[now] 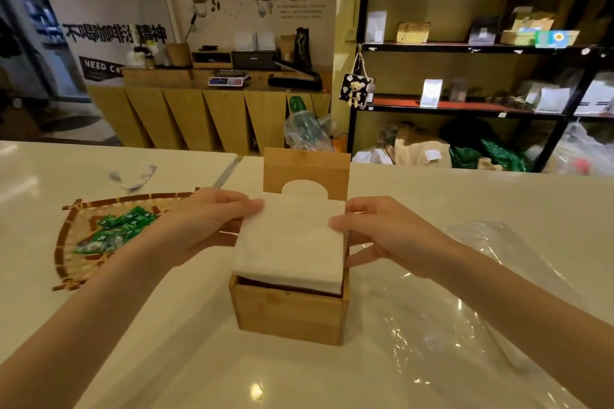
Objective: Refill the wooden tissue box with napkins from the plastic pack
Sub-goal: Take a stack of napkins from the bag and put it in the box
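Note:
A square wooden tissue box stands on the white counter in front of me, its hinged lid upright at the back with a rounded cut-out. A thick white stack of napkins sits tilted in the box's mouth, its upper part above the rim. My left hand grips the stack's left edge, thumb on top. My right hand grips its right edge the same way. The empty clear plastic pack lies flat on the counter to the right of the box.
A woven bamboo tray holding several small green packets lies on the counter to the left. A small torn strip of plastic lies behind it. Beyond the counter stand a wooden sideboard and black shelves with goods.

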`<state>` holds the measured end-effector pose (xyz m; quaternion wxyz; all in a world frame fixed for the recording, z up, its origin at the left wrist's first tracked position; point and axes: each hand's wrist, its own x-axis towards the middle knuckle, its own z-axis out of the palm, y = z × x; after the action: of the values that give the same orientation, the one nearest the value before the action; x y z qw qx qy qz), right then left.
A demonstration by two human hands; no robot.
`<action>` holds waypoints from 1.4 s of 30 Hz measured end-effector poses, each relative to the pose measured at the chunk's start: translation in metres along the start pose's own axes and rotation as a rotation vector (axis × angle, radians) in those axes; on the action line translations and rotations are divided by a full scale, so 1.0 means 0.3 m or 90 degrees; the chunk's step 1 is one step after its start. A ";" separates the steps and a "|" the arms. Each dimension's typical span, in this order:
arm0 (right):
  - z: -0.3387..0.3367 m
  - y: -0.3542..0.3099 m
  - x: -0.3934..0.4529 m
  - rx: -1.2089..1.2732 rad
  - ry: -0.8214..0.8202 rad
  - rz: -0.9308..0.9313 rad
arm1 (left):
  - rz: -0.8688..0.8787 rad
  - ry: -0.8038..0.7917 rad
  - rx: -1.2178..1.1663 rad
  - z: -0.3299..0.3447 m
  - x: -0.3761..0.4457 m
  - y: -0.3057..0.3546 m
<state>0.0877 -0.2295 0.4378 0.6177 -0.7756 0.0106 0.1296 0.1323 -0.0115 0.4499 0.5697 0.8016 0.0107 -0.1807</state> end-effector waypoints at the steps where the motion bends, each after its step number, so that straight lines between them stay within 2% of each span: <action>1: 0.000 -0.008 0.001 -0.027 0.003 -0.005 | 0.001 0.013 0.022 0.000 0.002 0.000; 9: 0.007 -0.015 0.021 -0.248 0.096 -0.064 | 0.032 0.063 0.182 0.008 0.024 0.001; 17: 0.029 -0.001 0.031 -0.371 0.143 -0.115 | 0.094 0.088 0.311 0.029 0.038 -0.014; 27: 0.048 -0.030 0.025 -0.581 0.124 -0.144 | 0.158 0.088 0.497 0.070 0.046 -0.009; 30: 0.059 -0.035 0.022 -0.644 0.121 -0.146 | 0.179 0.071 0.608 0.076 0.042 -0.003; 35: 0.079 -0.035 0.027 -0.728 0.082 -0.122 | 0.174 0.031 0.790 0.099 0.045 0.001; 38: 0.097 -0.023 0.034 -0.774 0.092 -0.119 | 0.156 0.013 0.833 0.120 0.056 -0.013; 42: 0.135 -0.022 0.023 -0.874 0.121 -0.113 | 0.134 0.080 0.850 0.141 0.072 -0.038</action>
<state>0.0879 -0.1880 0.4344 -0.0074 -0.9964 -0.0833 -0.0125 0.1381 -0.0504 0.4210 -0.0345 0.9873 -0.1483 -0.0455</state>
